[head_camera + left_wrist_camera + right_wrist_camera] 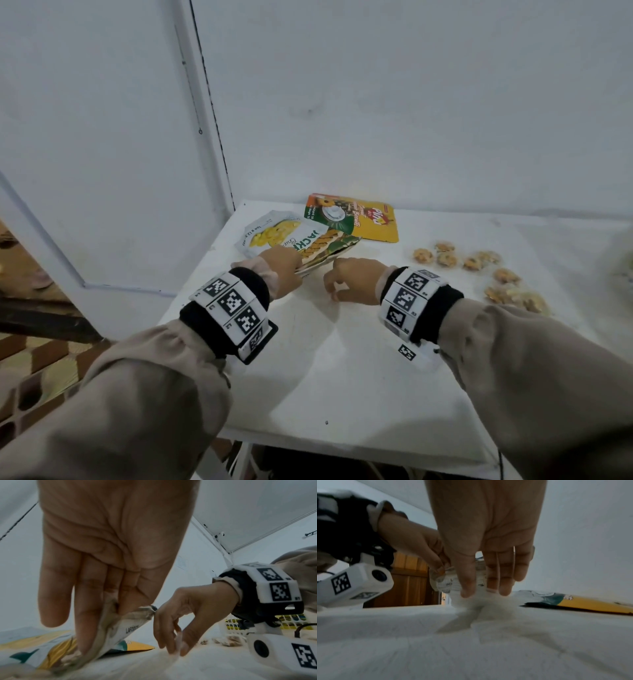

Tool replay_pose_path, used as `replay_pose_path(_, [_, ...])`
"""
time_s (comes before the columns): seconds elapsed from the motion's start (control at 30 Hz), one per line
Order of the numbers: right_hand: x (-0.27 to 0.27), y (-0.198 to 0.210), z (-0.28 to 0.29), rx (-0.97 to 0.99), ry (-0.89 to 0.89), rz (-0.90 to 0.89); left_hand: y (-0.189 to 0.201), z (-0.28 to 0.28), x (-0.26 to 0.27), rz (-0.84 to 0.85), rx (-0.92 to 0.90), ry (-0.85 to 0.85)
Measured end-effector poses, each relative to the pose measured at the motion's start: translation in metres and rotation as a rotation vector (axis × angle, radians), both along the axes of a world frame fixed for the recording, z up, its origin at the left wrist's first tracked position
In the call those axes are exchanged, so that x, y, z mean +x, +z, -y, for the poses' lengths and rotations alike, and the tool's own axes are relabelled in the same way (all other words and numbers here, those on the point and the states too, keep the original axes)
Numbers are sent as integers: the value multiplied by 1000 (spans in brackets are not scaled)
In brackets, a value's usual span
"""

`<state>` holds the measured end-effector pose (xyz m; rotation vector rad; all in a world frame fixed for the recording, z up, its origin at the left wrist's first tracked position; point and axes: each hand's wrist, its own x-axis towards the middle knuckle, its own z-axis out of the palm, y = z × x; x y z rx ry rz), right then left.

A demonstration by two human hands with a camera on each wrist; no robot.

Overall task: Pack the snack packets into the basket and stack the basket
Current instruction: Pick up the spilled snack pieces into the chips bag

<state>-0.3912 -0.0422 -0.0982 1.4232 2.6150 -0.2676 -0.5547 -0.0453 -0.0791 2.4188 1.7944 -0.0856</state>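
White walls close in a white worktop (342,359) set in a corner. At its far left corner lie three snack packets: a white jackfruit packet (270,233), a yellow packet (373,222) behind it, and a green-edged packet (329,248) partly under the first. The left hand (282,270) pinches the near edge of one packet between thumb and fingers, lifting that edge off the worktop. The right hand (352,279) rests just beside it, fingers curled down with tips on the bare surface, holding nothing. Small wrapped biscuits (472,262) lie scattered toward the right edge. The basket (231,626) shows only in the left wrist view, a white lattice behind the right wrist; its contents are not clear.

Assessment: packing is at an early stage. All visible packets are outside the basket; one is being picked up. Loading the rest and stacking the basket are not yet done.
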Motion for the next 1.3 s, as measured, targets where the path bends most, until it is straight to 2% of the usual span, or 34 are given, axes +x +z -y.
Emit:
replay_pose_path(0.13, [11, 13, 1, 136, -40, -252, 7, -4, -1, 5, 7, -23])
replay_pose_path(0.37, [41, 46, 2, 179, -114, -753, 9, -3, 5, -26, -36, -55])
replay_pose_path(0.7, [94, 87, 20, 300, -261, -1015, 10, 1, 12, -14, -37, -55])
replay_pose_path(0.73, [97, 87, 20, 267, -289, -1020, 11, 1, 11, -6, -27, -51])
replay_pose_path(0.8, [101, 83, 21, 79, -362, -1035, 14, 2, 10, 7, 0, -46])
replay_pose_path(0.87, [100, 73, 20, -173, -414, -948, 16, 4, 10, 20, 25, -43])
replay_pose_path(0.97, [90, 44, 18, -444, -453, -579, 17, 5, 9, 42, 41, -48])
replay_pose_path(1.1, [57, 11, 13, -545, -404, -204, 16, 8, 10, 73, 34, -57])
replay_pose_path(1.3, [14, 8, 13, -505, -365, -120, 14, 16, 10, 90, 17, -76])
